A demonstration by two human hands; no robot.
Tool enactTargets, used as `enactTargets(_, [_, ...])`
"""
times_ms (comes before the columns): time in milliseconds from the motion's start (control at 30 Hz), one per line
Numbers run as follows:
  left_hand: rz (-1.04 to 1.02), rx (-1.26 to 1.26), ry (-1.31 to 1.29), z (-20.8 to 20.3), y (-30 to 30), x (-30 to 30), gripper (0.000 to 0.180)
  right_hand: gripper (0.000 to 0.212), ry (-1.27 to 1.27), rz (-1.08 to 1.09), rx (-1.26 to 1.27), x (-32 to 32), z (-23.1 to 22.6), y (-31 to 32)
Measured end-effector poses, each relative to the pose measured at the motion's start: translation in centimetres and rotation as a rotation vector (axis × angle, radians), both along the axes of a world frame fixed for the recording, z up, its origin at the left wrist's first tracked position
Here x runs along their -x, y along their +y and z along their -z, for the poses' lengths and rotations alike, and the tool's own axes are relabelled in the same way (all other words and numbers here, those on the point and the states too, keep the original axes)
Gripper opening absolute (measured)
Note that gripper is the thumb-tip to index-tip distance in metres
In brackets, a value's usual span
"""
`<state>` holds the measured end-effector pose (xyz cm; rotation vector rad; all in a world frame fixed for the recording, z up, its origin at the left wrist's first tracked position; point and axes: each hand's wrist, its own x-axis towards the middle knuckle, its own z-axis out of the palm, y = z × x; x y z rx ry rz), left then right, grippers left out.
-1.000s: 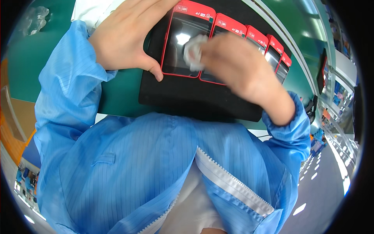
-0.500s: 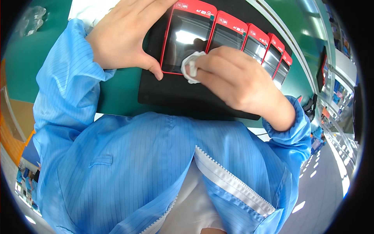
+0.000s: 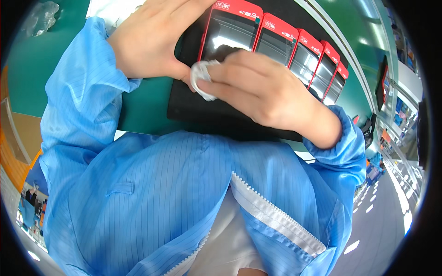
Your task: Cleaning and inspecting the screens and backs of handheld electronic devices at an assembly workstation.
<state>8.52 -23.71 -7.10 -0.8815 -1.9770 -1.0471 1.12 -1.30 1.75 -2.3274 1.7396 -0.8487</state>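
Observation:
My right hand (image 3: 262,87) pinches a crumpled white wiping cloth (image 3: 202,79) at the lower left corner of the leftmost red handheld terminal (image 3: 231,32). This terminal has a dark glossy screen and a red frame; its lower part is hidden by my hand. Spread wide, my left hand (image 3: 149,43) lies along that terminal's left side, thumb reaching down near its lower left corner and close to the cloth. The tips of its fingers run out of the top of the view. Several more red terminals (image 3: 275,43) stand in a row to the right.
Under the terminals lies a black mat (image 3: 193,108) on a green tabletop (image 3: 142,108). White sheet material (image 3: 108,11) is at the far left, with a clear plastic bag (image 3: 42,18) beyond it. A pale rail (image 3: 340,39) runs along the right side of the row.
The cloth in my right hand has moved left along the leftmost terminal's lower edge, toward my left thumb. My left hand keeps its spread pose beside the terminal.

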Motion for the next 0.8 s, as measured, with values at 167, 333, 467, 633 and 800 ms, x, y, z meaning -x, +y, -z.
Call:
enactTargets(167, [-0.019,0.051,-0.016,0.0,-0.1,-0.3,0.133,0.041,0.085,0.067,-0.064,3.5,-0.9,0.6])
enactTargets(333, [0.083,-0.019,0.089,0.9,-0.3,1.0,0.134,0.029,0.143,0.048,0.093,2.3,0.3,-1.2])
enactTargets(467, [-0.163,0.465,-0.705,-6.1,-0.7,-2.7,0.149,0.031,0.129,0.068,0.036,0.0,-0.3,3.4])
enactTargets(633, [-0.116,0.37,-0.749,-5.9,-1.7,-3.3,0.146,0.04,-0.244,0.491,-0.127,0.4,-2.8,12.1])
enactTargets(800, [-0.095,0.373,-0.756,-6.2,-1.2,-3.4,0.152,0.032,-0.584,1.177,-0.016,0.2,-0.6,23.3])
